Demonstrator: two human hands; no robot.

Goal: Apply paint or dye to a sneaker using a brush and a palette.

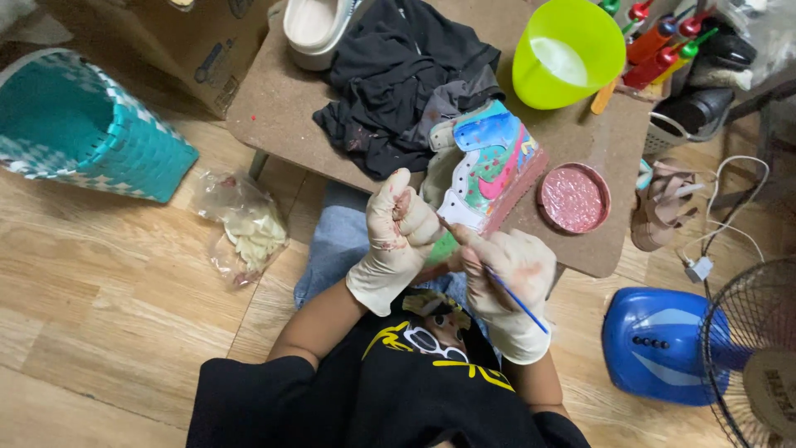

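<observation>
Now: painted sneaker (pixel 489 170) at table's (pixel 274 108) near edge, left hand (pixel 400 232) clasped round its heel. Right hand (pixel 507 265) pinches blue paintbrush (pixel 518 300). Round lid (pixel 574 198) holds pink paint; green bowl (pixel 568 54) holds pale liquid.

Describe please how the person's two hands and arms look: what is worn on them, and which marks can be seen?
Both hands wear thin, cream-white disposable gloves with loose cuffs ending past the wrists. The left hand has a glove smeared with reddish paint on the fingers and palm; the glove on the right hand shows fainter pink stains. The forearms are bare. Short black sleeves of a T-shirt cover the upper arms.
</observation>
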